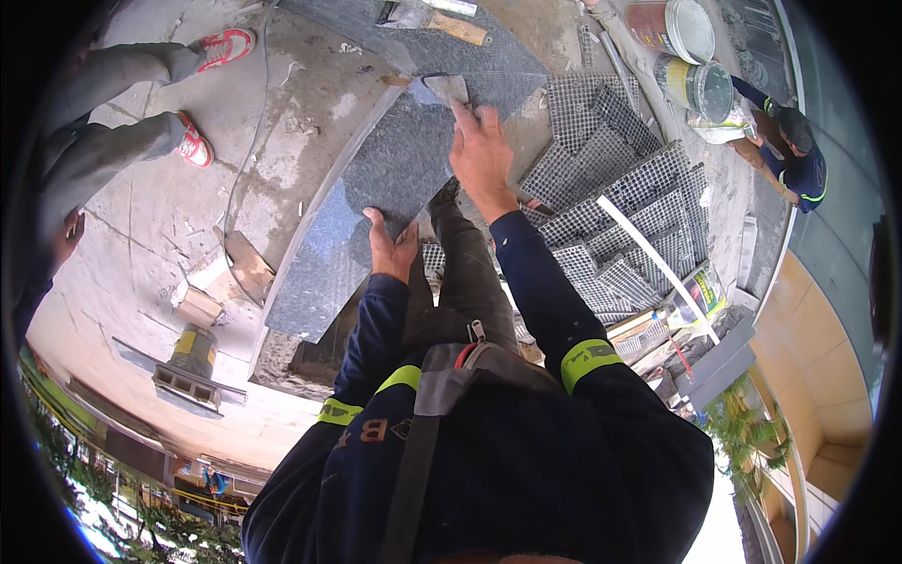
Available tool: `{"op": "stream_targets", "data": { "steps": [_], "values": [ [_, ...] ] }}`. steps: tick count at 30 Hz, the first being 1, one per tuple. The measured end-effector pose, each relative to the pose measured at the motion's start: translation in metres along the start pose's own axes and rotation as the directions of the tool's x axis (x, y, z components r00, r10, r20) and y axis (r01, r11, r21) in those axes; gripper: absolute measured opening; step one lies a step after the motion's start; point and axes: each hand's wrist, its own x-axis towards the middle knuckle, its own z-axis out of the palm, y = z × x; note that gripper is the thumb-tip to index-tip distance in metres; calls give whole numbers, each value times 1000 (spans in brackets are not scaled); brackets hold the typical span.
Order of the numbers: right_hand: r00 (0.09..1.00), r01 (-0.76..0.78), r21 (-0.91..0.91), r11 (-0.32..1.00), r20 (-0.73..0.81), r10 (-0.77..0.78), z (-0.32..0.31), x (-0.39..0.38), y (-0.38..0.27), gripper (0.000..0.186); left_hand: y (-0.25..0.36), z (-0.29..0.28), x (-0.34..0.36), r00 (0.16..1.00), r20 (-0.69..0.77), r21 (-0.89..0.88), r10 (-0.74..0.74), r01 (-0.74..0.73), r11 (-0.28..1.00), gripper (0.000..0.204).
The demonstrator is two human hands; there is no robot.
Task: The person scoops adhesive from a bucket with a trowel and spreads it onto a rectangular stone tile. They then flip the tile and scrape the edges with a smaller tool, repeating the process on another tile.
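Far L: bystander, grey trousers point(113, 155), red/white shoes point(195, 141) on concrete floor point(235, 183); lower down, dark bucket w/ yellow label point(193, 346), well apart from slab

Ctr: long grey stone slab point(324, 240); L hand point(393, 249) at its R edge, thumb spread away from fingers; fingers partly hidden, can't tell if they grip the edge

Just R: R hand point(484, 160) pinching scraper point(448, 89), fingers curled, index stretched along twd blade, handle mostly hidden; scraper is over slab's far R corner, can't tell if blade touches stone; beyond it, wood-handled tool point(458, 28) on second grey slab point(505, 61)

R: loose pile of grid-patterned tile sheets point(648, 188), white strip point(658, 266) lying across

Far R: reddish bucket point(653, 26), yellow-label bucket point(691, 86) near it, co-worker point(806, 179) in dark top + cap beside them
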Motion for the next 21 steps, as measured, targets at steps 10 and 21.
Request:
{"op": "stream_targets", "data": {
  "steps": [10,21],
  "values": [
    [977,-146,-12,989,155,146,-24,28,-31,39,4,-2,-2,999,-43,1,-25,25,1000,84],
    [965,-146,-41,988,215,152,-35,28,-34,38,6,3,-5,999,-38,19,-19,19,1000,79]
  ]
}}
